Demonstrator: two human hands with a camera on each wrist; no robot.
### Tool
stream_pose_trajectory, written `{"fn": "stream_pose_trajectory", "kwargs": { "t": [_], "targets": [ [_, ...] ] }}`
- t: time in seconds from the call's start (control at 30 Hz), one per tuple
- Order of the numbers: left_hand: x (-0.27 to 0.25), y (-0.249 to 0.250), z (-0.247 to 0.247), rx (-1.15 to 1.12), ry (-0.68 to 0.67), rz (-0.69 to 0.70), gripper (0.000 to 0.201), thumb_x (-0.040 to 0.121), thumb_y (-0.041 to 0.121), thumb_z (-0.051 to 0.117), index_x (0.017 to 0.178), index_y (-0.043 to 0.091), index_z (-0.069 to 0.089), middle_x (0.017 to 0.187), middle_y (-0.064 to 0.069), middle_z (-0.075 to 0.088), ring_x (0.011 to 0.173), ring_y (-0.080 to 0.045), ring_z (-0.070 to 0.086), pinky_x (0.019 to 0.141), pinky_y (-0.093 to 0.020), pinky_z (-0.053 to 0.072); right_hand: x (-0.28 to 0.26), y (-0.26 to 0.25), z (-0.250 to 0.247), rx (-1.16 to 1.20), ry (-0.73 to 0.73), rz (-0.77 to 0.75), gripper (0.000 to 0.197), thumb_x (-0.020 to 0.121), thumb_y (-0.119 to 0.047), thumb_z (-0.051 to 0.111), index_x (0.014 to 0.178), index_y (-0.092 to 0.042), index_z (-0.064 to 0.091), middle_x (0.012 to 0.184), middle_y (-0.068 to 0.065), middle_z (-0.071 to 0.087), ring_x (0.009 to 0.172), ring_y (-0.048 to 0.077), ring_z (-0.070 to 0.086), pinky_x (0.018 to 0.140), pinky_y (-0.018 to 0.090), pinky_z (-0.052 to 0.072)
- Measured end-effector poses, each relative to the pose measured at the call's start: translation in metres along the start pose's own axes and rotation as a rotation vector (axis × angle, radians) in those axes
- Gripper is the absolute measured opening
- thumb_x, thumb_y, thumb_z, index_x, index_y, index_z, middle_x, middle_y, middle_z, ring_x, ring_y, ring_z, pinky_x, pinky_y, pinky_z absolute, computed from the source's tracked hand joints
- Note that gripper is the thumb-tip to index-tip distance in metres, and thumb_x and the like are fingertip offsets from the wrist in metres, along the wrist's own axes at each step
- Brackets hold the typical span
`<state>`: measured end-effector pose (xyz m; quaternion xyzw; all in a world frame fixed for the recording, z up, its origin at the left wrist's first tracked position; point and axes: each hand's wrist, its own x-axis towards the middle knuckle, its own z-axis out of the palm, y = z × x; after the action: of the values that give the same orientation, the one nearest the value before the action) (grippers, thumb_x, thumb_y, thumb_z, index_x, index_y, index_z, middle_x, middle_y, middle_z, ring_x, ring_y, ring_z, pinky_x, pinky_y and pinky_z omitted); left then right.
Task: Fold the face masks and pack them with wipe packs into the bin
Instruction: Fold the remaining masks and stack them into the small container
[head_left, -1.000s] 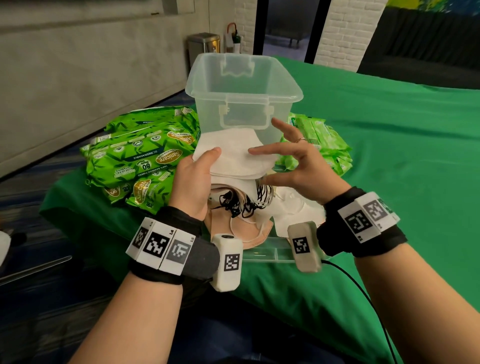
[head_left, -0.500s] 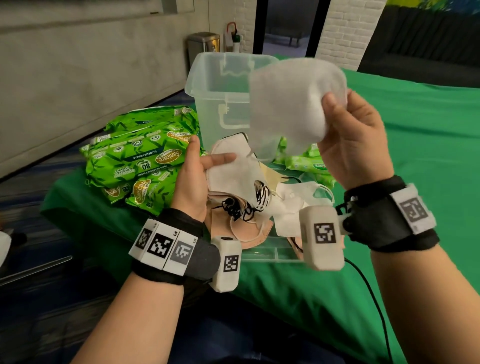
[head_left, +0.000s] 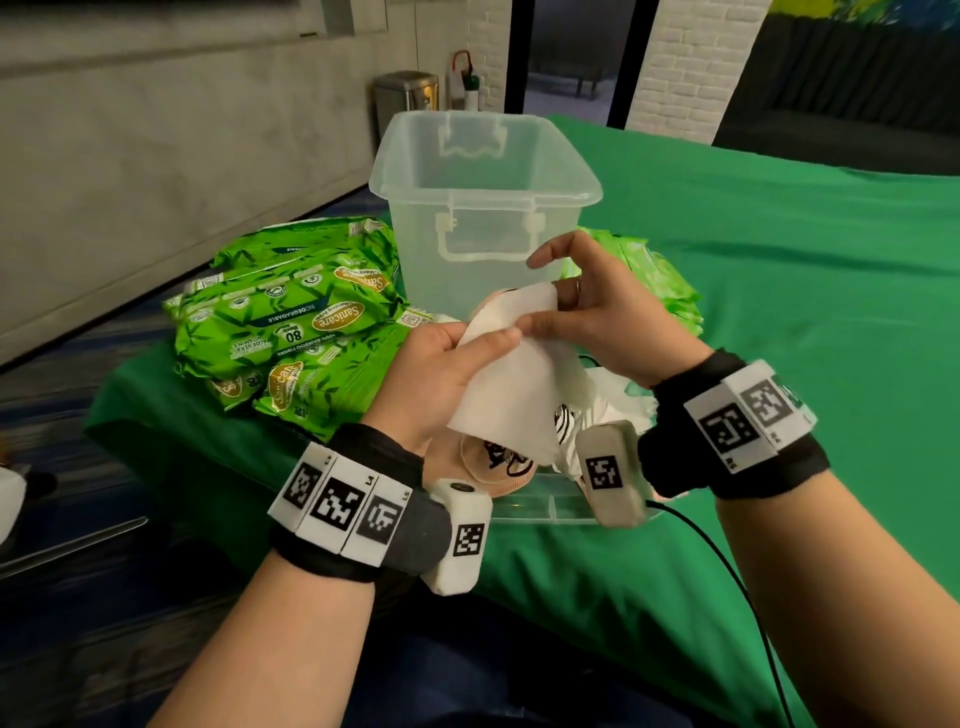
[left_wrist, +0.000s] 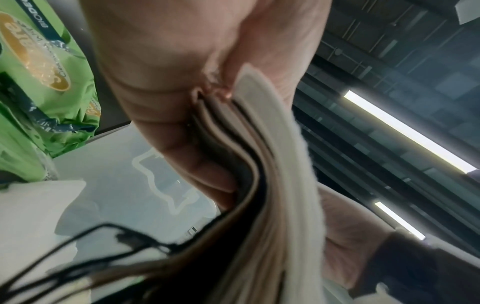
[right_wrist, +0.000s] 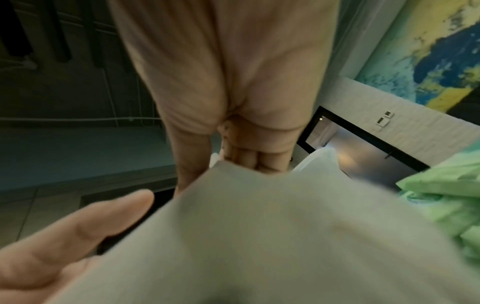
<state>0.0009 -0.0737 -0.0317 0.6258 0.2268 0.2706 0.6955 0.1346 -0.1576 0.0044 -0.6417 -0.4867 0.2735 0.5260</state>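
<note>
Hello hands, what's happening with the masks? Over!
Both hands, left and right, pinch one white mask. Bin looks empty. Nothing blocking.

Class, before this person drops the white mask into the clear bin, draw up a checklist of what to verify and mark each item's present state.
1. Left hand grips white mask: ok.
2. Right hand pinches its upper edge: ok.
3. Mask folded flat: cannot tell.
4. Clear bin open, lid off: ok.
5. Bin holds packed items: not ok, looks empty.
6. Wipe packs beside bin, unpacked: ok.
</note>
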Motion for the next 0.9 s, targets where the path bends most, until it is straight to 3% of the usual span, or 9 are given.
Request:
{"fn": "stream_pose_trajectory", "kwargs": {
  "t": [0.2, 0.33, 0.4, 0.47, 0.53, 0.6, 0.73, 0.8, 0.9],
  "targets": [
    [0.002, -0.003, 0.000, 0.050, 0.038, 0.069, 0.007, 0.084, 0.007, 0.063, 0.081, 0.010, 0.069, 0.067, 0.004, 0.071, 0.063, -0.008, 0.066, 0.059, -0.019, 0.052, 0.002, 0.004, 0.000, -0.050, 0.134, -0.008, 0.041, 0.069, -0.017, 0.072, 0.093, -0.030, 0.042, 0.079, 0.040, 0.053, 0.065, 0.030, 0.048, 0.059, 0.055, 0.043],
    [0.003, -0.002, 0.002, 0.054, 0.067, 0.155, 0.021, 0.085, 0.000, 0.061, 0.087, 0.020, 0.066, 0.075, 0.009, 0.072, 0.070, -0.006, 0.066, 0.068, -0.021, 0.054, 0.004, 0.009, 0.005, -0.144, 0.295, -0.022, 0.047, 0.075, -0.025, 0.076, 0.106, -0.023, 0.040, 0.074, 0.006, 0.052, 0.061, 0.016, 0.047, 0.054, 0.032, 0.038],
    [0.005, -0.002, 0.001, 0.013, 0.099, 0.229, 0.033, 0.085, -0.003, 0.060, 0.100, 0.026, 0.061, 0.098, 0.002, 0.070, 0.086, -0.008, 0.066, 0.079, -0.027, 0.055, 0.002, 0.012, 0.006, -0.170, 0.306, 0.000, 0.061, 0.075, -0.032, 0.074, 0.122, -0.020, 0.038, 0.098, 0.000, 0.054, 0.083, 0.013, 0.054, 0.072, 0.029, 0.046],
    [0.007, 0.000, 0.000, -0.038, 0.088, 0.291, 0.047, 0.083, -0.001, 0.062, 0.111, 0.036, 0.055, 0.126, -0.006, 0.060, 0.105, -0.018, 0.063, 0.087, -0.039, 0.053, -0.001, 0.016, 0.006, -0.115, 0.207, 0.059, 0.083, 0.069, -0.037, 0.077, 0.136, -0.017, 0.030, 0.123, 0.003, 0.050, 0.112, 0.014, 0.050, 0.096, 0.031, 0.043],
    [0.008, 0.001, -0.001, -0.069, 0.073, 0.333, 0.052, 0.081, 0.005, 0.061, 0.113, 0.045, 0.054, 0.134, -0.005, 0.053, 0.113, -0.026, 0.059, 0.090, -0.047, 0.051, -0.003, 0.021, 0.005, 0.095, 0.047, 0.124, 0.094, 0.064, -0.030, 0.082, 0.139, -0.015, 0.028, 0.127, 0.006, 0.053, 0.115, 0.017, 0.055, 0.096, 0.034, 0.047],
    [0.009, 0.001, -0.002, -0.044, 0.097, 0.372, 0.043, 0.081, 0.005, 0.058, 0.107, 0.040, 0.059, 0.125, -0.002, 0.059, 0.112, -0.025, 0.059, 0.093, -0.046, 0.050, -0.005, 0.026, 0.002, 0.269, -0.068, 0.135, 0.074, 0.064, -0.011, 0.074, 0.130, -0.010, 0.041, 0.116, 0.005, 0.063, 0.103, 0.017, 0.064, 0.086, 0.031, 0.053],
    [0.010, 0.005, -0.007, 0.050, 0.133, 0.341, 0.031, 0.088, -0.006, 0.051, 0.084, 0.020, 0.067, 0.078, 0.019, 0.071, 0.080, 0.004, 0.063, 0.077, -0.016, 0.051, -0.010, 0.031, -0.004, 0.317, -0.149, 0.108, 0.044, 0.063, 0.008, 0.072, 0.103, -0.007, 0.059, 0.084, 0.000, 0.072, 0.073, 0.013, 0.068, 0.067, 0.024, 0.056],
    [0.011, 0.005, -0.013, 0.023, 0.169, 0.316, 0.029, 0.089, -0.005, 0.052, 0.088, 0.019, 0.067, 0.076, 0.021, 0.070, 0.079, 0.007, 0.063, 0.076, -0.014, 0.050, -0.014, 0.031, -0.008, 0.366, -0.135, 0.111, 0.040, 0.064, 0.007, 0.069, 0.102, -0.001, 0.060, 0.080, 0.001, 0.072, 0.067, 0.012, 0.067, 0.061, 0.022, 0.056],
    [0.013, 0.004, -0.017, 0.017, 0.226, 0.326, 0.027, 0.087, -0.003, 0.057, 0.090, 0.021, 0.068, 0.082, 0.020, 0.070, 0.085, 0.004, 0.063, 0.080, -0.017, 0.050, -0.016, 0.034, -0.015, 0.387, -0.049, 0.099, 0.034, 0.066, 0.006, 0.071, 0.098, -0.002, 0.064, 0.084, 0.006, 0.072, 0.068, 0.017, 0.067, 0.067, 0.029, 0.057]
  ]
}}
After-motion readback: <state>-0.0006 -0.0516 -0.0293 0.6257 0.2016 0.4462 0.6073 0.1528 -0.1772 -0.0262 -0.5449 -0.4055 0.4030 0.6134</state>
